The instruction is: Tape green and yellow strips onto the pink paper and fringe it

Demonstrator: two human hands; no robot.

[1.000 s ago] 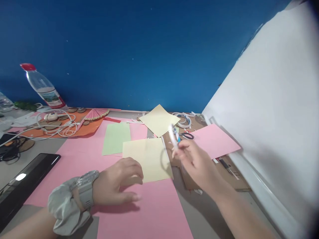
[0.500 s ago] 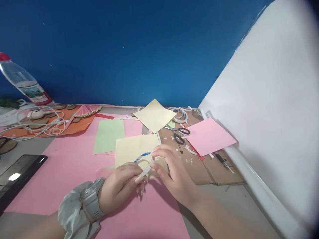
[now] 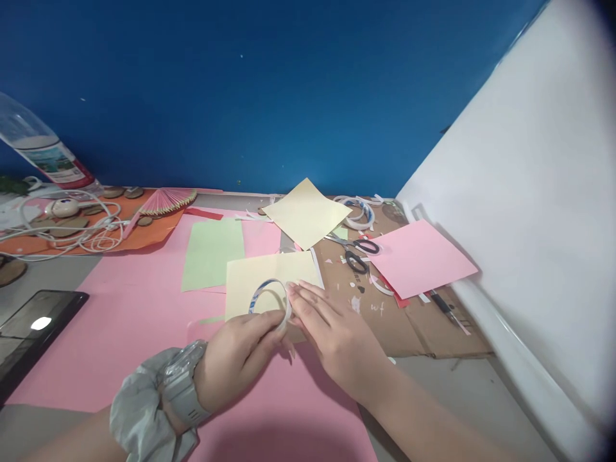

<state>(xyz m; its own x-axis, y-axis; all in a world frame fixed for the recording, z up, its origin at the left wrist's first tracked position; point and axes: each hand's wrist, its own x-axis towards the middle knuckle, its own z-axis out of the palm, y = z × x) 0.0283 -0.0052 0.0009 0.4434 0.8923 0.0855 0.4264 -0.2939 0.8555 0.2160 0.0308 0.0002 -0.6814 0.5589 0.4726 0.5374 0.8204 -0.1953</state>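
Observation:
My left hand [image 3: 238, 359], with a watch and a grey scrunchie on the wrist, pinches a thin roll of white tape [image 3: 270, 301] and holds it upright on a yellow paper sheet [image 3: 250, 282]. My right hand [image 3: 332, 333] lies beside it with fingers stretched out, the fingertips touching the right side of the roll. The yellow sheet rests on a large pink sheet [image 3: 139, 314] that covers the table in front of me.
A green sheet [image 3: 212, 253], a second yellow square [image 3: 305, 213] and a pink square [image 3: 423, 260] lie further back. Scissors [image 3: 356, 251] and tape rings [image 3: 359, 213] sit on brown cardboard [image 3: 414, 327]. White cables [image 3: 72, 228], a bottle [image 3: 41, 151] and a dark tablet [image 3: 33, 327] are at left; a white board [image 3: 529, 192] rises at right.
My right hand came down from the air onto the yellow sheet. The tape roll passed to my left hand, which now stands it on the paper while the right fingers have flattened beside it.

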